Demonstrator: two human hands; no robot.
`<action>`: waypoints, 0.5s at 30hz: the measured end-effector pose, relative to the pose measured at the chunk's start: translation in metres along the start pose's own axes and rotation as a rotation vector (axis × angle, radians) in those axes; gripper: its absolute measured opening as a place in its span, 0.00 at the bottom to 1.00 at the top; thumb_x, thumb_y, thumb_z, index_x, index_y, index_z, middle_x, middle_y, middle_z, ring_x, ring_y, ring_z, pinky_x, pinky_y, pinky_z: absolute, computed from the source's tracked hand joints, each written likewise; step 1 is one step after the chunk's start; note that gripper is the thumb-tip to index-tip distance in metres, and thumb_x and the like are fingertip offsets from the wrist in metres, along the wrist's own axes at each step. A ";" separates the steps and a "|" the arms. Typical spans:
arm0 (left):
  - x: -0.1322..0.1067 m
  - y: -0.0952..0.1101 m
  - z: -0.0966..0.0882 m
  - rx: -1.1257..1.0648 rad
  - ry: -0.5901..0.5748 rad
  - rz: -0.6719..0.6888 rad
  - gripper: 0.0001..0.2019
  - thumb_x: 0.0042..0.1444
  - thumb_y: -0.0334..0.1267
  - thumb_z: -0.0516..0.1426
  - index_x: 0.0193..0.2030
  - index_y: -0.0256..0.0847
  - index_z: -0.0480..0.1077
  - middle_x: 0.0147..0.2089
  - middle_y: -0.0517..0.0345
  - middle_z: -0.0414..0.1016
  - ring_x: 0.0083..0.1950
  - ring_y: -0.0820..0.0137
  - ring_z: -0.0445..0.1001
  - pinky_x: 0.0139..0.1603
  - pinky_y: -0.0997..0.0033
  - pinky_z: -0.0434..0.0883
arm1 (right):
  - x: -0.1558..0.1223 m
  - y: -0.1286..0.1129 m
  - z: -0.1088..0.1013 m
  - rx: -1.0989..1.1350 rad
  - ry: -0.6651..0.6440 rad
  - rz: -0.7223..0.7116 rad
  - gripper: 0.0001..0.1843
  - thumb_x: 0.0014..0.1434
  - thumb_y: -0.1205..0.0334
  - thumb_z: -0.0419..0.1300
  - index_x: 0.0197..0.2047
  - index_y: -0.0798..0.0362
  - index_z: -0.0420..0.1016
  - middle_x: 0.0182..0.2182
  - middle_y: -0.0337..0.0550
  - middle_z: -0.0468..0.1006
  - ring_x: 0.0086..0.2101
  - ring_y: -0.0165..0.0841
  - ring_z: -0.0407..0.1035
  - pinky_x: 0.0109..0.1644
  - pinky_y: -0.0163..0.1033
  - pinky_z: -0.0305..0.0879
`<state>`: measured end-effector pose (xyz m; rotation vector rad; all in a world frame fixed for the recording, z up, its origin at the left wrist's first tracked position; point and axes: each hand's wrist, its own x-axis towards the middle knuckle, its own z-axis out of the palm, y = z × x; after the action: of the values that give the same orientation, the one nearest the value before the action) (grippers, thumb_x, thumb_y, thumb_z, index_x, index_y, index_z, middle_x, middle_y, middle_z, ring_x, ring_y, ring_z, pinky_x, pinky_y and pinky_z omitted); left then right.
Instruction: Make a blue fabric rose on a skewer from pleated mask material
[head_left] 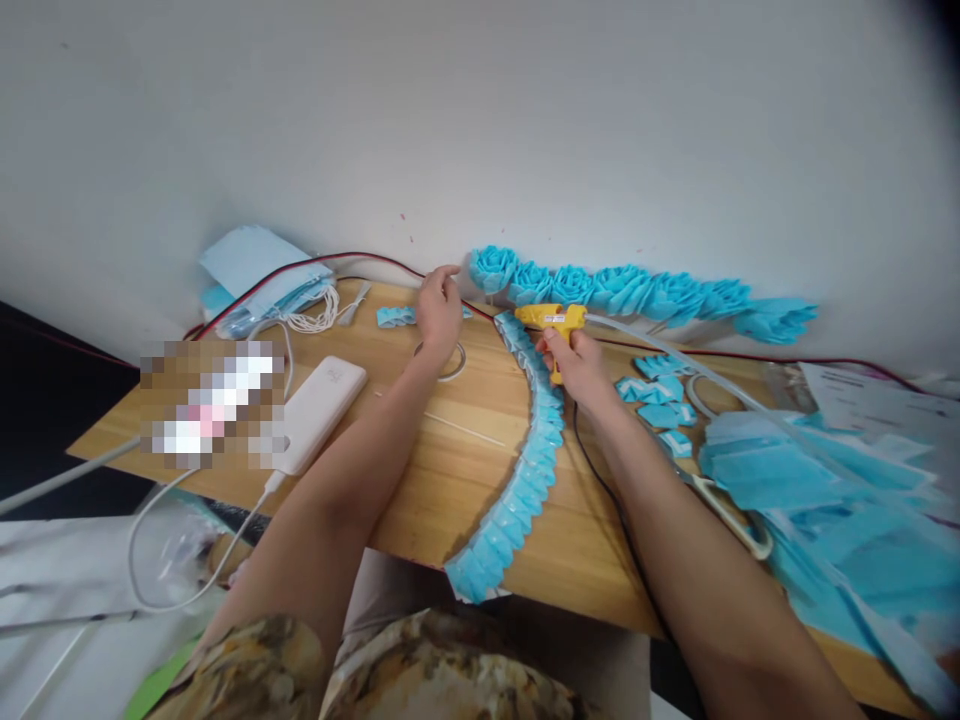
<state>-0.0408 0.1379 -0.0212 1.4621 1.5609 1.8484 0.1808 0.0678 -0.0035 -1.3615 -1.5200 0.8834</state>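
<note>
My right hand (576, 365) grips a yellow hot glue gun (551, 320), its nozzle pointing left. Just under the nozzle runs a long pleated light-blue strip (529, 490), curving from mid-table to the front edge and hanging slightly over it. My left hand (441, 308) is over the back of the table, fingers partly extended; its lower side is hidden. Beneath it lies a short pleated blue piece (396, 316), showing on both sides of the hand; contact is unclear. By my left wrist is a ring-shaped roll (451, 365), half covered.
Blue fabric-like roses (574, 285) line the wall. Folded blue pieces (656, 390), scissors (731, 515) and blue sheets (832, 490) lie right. A white power bank (322, 415), a thin white stick (465, 427) and stacked sheets (262, 265) are left. Cables cross the table.
</note>
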 end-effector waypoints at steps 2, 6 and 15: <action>0.000 -0.002 0.001 -0.017 -0.013 -0.028 0.15 0.62 0.26 0.50 0.46 0.42 0.76 0.48 0.54 0.81 0.54 0.65 0.78 0.61 0.65 0.72 | 0.001 0.001 0.000 -0.006 0.008 0.002 0.29 0.57 0.31 0.60 0.30 0.51 0.73 0.19 0.37 0.69 0.21 0.29 0.62 0.23 0.35 0.56; -0.001 -0.004 0.002 -0.005 -0.025 -0.063 0.16 0.62 0.25 0.50 0.45 0.41 0.77 0.47 0.53 0.82 0.53 0.63 0.79 0.60 0.64 0.73 | 0.004 0.004 0.001 -0.020 0.009 0.025 0.29 0.56 0.31 0.60 0.30 0.52 0.73 0.19 0.37 0.68 0.21 0.29 0.61 0.22 0.35 0.54; 0.001 -0.002 0.002 0.005 -0.026 -0.071 0.16 0.61 0.24 0.49 0.44 0.41 0.77 0.47 0.53 0.83 0.52 0.64 0.80 0.60 0.64 0.73 | 0.005 0.001 0.003 -0.037 0.018 0.078 0.28 0.57 0.33 0.61 0.28 0.51 0.72 0.18 0.36 0.67 0.18 0.29 0.60 0.19 0.35 0.54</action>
<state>-0.0406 0.1405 -0.0227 1.4082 1.5856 1.7805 0.1785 0.0729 -0.0050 -1.4606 -1.4849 0.8929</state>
